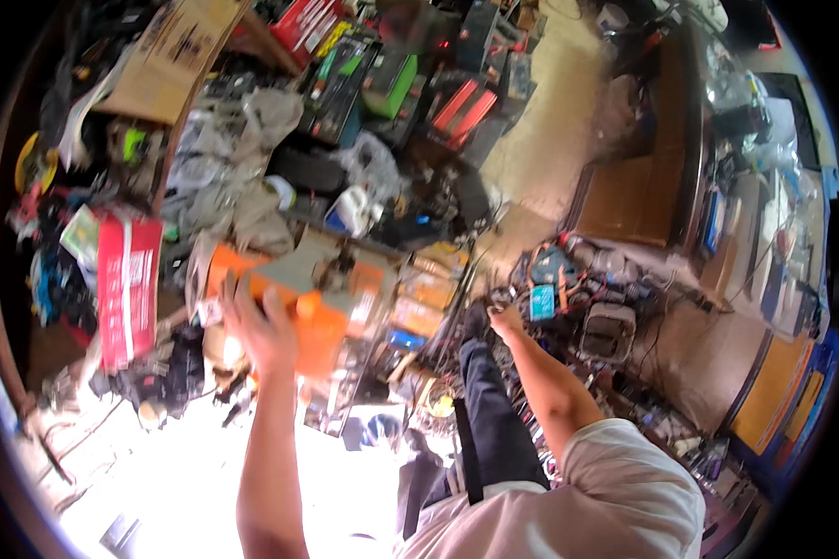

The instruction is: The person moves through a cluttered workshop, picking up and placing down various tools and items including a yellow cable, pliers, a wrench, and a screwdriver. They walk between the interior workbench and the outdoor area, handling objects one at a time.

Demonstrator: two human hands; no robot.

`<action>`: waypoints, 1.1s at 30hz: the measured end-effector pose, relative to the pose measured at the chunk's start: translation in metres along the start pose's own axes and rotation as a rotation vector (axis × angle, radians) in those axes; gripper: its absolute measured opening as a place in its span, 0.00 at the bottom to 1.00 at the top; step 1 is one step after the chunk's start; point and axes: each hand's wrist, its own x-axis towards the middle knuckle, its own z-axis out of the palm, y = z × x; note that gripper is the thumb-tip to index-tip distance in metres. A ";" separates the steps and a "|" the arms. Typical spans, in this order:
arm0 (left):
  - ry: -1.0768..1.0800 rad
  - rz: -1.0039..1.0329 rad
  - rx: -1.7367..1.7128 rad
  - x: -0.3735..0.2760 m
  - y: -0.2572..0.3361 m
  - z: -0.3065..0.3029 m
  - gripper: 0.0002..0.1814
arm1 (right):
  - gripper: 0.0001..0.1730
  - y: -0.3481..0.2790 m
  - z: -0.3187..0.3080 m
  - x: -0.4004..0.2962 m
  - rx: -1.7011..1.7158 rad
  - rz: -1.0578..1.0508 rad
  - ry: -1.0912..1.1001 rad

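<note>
My left hand (262, 328) reaches over an orange-and-grey box (314, 342), fingers spread apart. Its fingertips overlap the orange face; whether they press on it is unclear. Lower down and to the right, my right hand (506, 323) has its fingers curled near my dark shoe (477, 318). Something small and dark may be between those fingers, but blur hides it. Just right of that hand sits a teal packet (542, 302) bearing writing, beside a dark bag with orange straps (554, 265).
A red-and-white carton (129, 290) stands at the left, below a cardboard flap (171, 59). Crumpled plastic bags (217, 168) and tool boxes (390, 84) crowd the upper middle. A grey bin (607, 333) and brown wooden furniture (626, 202) are on the right. Cables surround my leg.
</note>
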 end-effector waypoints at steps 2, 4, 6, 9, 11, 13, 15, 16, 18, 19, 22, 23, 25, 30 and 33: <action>0.075 0.100 0.011 0.010 -0.003 0.009 0.20 | 0.12 0.103 0.045 -0.013 -0.154 -0.225 0.009; 0.106 0.119 -0.072 0.008 -0.008 0.013 0.22 | 0.12 0.119 0.040 -0.064 0.261 0.165 -0.067; 0.092 0.067 -0.236 0.007 -0.024 0.011 0.26 | 0.13 0.121 0.018 -0.114 0.274 0.096 -0.071; 0.072 -0.084 -0.439 -0.013 -0.041 -0.023 0.32 | 0.06 0.104 -0.036 -0.222 0.453 -0.098 0.055; -0.008 0.042 -0.488 -0.064 -0.022 -0.066 0.30 | 0.10 0.141 -0.048 -0.302 0.602 -0.119 0.272; -0.110 0.160 -0.541 -0.122 -0.035 -0.103 0.28 | 0.17 0.211 -0.045 -0.376 0.256 0.144 0.277; -0.224 0.309 -0.625 -0.187 -0.067 -0.123 0.26 | 0.16 0.286 -0.007 -0.444 0.347 0.292 0.196; -0.197 0.250 -0.618 -0.224 -0.101 -0.120 0.24 | 0.17 0.313 0.018 -0.470 0.292 0.286 0.209; -0.262 0.046 -0.569 -0.298 -0.160 -0.134 0.22 | 0.17 0.319 0.045 -0.512 0.251 0.211 0.233; -0.421 -0.143 -0.550 -0.331 -0.197 -0.136 0.22 | 0.18 0.285 0.046 -0.540 0.263 0.133 0.237; -0.643 -0.380 -0.504 -0.452 -0.300 -0.131 0.22 | 0.18 0.278 0.062 -0.574 0.291 0.032 0.258; -0.866 -0.573 -0.337 -0.479 -0.318 -0.142 0.22 | 0.18 0.286 0.074 -0.583 0.304 0.019 0.257; -0.951 -0.634 -0.294 -0.550 -0.376 -0.145 0.22 | 0.17 0.311 0.105 -0.596 0.349 0.049 0.271; -1.010 -0.849 -0.382 -0.642 -0.436 -0.144 0.14 | 0.14 0.333 0.159 -0.632 0.435 0.058 0.290; -1.026 -0.972 -0.581 -0.666 -0.446 -0.117 0.10 | 0.16 0.376 0.208 -0.643 0.375 0.073 0.250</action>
